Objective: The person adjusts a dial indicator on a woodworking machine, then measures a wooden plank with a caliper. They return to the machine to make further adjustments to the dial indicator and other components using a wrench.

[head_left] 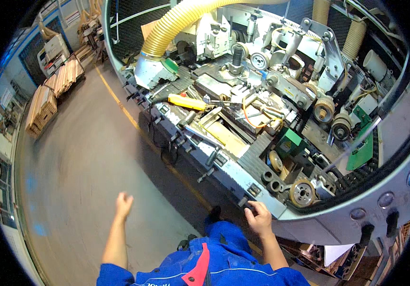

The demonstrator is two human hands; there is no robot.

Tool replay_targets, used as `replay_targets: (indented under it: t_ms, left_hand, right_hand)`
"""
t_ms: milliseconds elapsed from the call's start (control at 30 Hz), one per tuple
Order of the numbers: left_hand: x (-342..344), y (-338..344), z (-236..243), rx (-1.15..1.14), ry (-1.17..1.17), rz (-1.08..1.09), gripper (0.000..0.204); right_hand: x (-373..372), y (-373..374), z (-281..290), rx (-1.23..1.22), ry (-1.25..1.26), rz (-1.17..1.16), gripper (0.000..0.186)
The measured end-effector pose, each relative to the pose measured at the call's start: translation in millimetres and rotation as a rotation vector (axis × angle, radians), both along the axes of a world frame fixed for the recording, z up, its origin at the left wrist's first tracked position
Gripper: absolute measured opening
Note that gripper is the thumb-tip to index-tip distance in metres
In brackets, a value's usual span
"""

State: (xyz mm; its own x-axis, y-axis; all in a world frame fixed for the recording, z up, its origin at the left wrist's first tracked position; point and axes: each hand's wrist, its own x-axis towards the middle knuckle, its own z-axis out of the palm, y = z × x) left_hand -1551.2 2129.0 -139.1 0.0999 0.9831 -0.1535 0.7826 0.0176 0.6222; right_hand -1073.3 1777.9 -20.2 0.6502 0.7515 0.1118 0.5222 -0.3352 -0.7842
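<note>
Blue cloth workwear (229, 274) sits nearest me. My right grip (261, 220), empty with fingers parted, is beside the long grey metal rail (237, 180), perhaps for balance; I can't tell whether my left grip (124, 205) is closed. One elongated yellow tool (187, 101) lies behind the rail, presumably kept reachable.

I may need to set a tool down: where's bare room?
The ribbed metal strip ahead of the right hand, between the pale yellow board and dark tubes, looks free. So does the floor between plank stacks and yellow line. It's crowded around the yellow tool.
</note>
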Motion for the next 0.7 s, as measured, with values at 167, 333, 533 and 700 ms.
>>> replay_targets:
  t_ms: [167,333,533,700]
  left_hand:
    - [191.4,127.7,119.5,0.062,-0.483,-0.095,0.052]
    - [309.2,143.2,178.3,-0.155,-0.428,-0.500,0.053]
    - [447.2,199.4,186.8,0.267,-0.130,-0.907,0.055]
    - [572.5,242.5,148.0,0.384,-0.061,-1.150,0.049]
  right_hand:
    - [67.7,103.1,-12.8,0.134,-0.349,0.001,0.031]
    - [128.8,248.3,41.7,0.157,-0.628,0.078,0.053]
    - [222.4,402.0,42.1,-0.250,-0.949,0.107,0.051]
    - [265.0,460.3,0.9,-0.545,-0.832,0.074,0.047]
